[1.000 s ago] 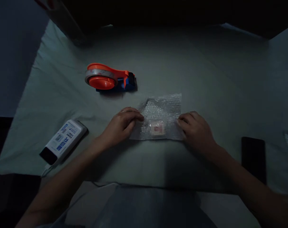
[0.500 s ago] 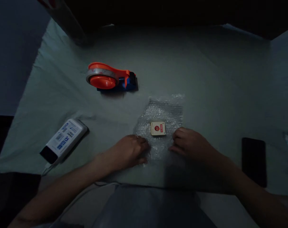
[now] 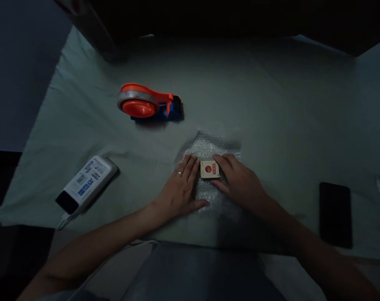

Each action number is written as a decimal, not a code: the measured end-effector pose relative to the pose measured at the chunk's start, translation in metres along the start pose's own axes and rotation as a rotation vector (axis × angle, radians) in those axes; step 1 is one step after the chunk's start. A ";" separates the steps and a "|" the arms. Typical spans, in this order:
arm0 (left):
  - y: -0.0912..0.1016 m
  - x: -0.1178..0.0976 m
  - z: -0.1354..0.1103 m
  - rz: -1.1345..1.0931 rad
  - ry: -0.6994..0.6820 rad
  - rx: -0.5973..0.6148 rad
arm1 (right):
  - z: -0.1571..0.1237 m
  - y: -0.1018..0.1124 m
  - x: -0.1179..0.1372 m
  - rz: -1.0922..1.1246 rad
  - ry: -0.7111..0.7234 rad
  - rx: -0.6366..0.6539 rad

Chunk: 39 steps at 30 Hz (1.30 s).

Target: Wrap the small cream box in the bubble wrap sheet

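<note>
A sheet of bubble wrap [image 3: 209, 146] lies flat on the cloth-covered table [image 3: 271, 104]. On it sits a small tan box [image 3: 209, 169] with a red dot on top. My left hand [image 3: 183, 186] lies flat on the wrap, fingers stretched out, just left of the box. My right hand [image 3: 238, 179] rests on the wrap at the box's right side, fingers extended and touching the box's edge. Neither hand grips anything.
An orange and blue tape dispenser [image 3: 147, 103] stands behind and to the left. A white device with blue labels [image 3: 86, 182] lies at the left near the table's edge. A black phone [image 3: 335, 213] lies at the right. The room is dim.
The wrap was folded over the box, then spread open. Both hands came back toward me and have now moved forward to rest flat on either side of the box.
</note>
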<state>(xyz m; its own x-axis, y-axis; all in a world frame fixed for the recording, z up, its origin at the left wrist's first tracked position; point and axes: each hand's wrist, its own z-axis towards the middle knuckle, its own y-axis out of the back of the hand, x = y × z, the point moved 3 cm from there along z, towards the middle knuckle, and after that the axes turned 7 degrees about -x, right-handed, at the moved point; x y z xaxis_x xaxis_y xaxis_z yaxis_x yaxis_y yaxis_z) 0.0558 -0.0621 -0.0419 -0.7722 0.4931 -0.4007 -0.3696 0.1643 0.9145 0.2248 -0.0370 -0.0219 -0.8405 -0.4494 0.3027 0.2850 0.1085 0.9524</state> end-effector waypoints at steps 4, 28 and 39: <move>-0.013 0.000 -0.006 0.075 -0.003 0.018 | 0.002 -0.001 -0.005 0.065 -0.010 -0.002; -0.002 0.022 0.059 0.046 -0.148 -0.077 | 0.020 0.012 -0.011 0.268 0.138 0.079; -0.003 0.047 0.064 0.079 0.027 -0.117 | 0.041 -0.016 -0.033 0.050 0.012 -0.067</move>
<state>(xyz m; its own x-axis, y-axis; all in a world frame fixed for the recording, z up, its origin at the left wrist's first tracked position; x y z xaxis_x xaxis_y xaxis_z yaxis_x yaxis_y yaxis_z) 0.0535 0.0153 -0.0601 -0.8144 0.4768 -0.3308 -0.3640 0.0243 0.9311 0.2289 0.0121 -0.0458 -0.8191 -0.4552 0.3491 0.3570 0.0720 0.9313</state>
